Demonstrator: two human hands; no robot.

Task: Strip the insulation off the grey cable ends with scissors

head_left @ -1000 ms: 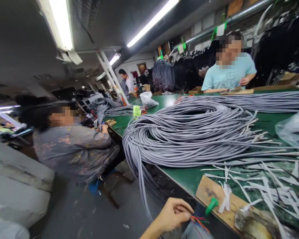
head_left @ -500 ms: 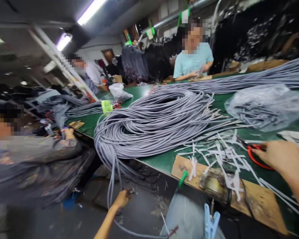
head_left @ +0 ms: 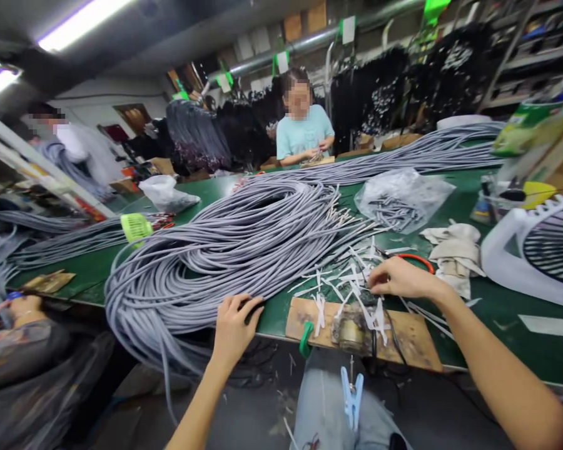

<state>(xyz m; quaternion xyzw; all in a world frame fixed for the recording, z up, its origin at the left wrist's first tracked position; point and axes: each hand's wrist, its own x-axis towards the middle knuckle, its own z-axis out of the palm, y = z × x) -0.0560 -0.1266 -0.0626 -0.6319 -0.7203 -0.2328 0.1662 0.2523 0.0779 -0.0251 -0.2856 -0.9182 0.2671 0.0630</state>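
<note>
My left hand (head_left: 235, 325) rests at the near edge of a large coil of grey cables (head_left: 258, 250), its fingers spread over the outer strands. Over the white strips (head_left: 356, 275) on the green table, my right hand (head_left: 398, 277) points down with fingers curled together. Whatever lies between those fingertips is too small to make out. Just behind that hand are scissors with red handles (head_left: 422, 259), partly covered by it. Below it, a small motor-like device (head_left: 351, 330) sits on a wooden board (head_left: 417, 344) with strips across it.
A plastic bag of short grey pieces (head_left: 403, 197) lies behind the strips. To the right are a crumpled cloth (head_left: 455, 250) and a white fan (head_left: 507, 250). A green clamp (head_left: 306, 339) grips the board; a blue clip (head_left: 351, 397) hangs below. A co-worker (head_left: 304, 134) sits opposite.
My left hand has risen from below the table edge to the coil. My right hand has left the red-handled scissors and moved onto the white strips. The view has turned right.
</note>
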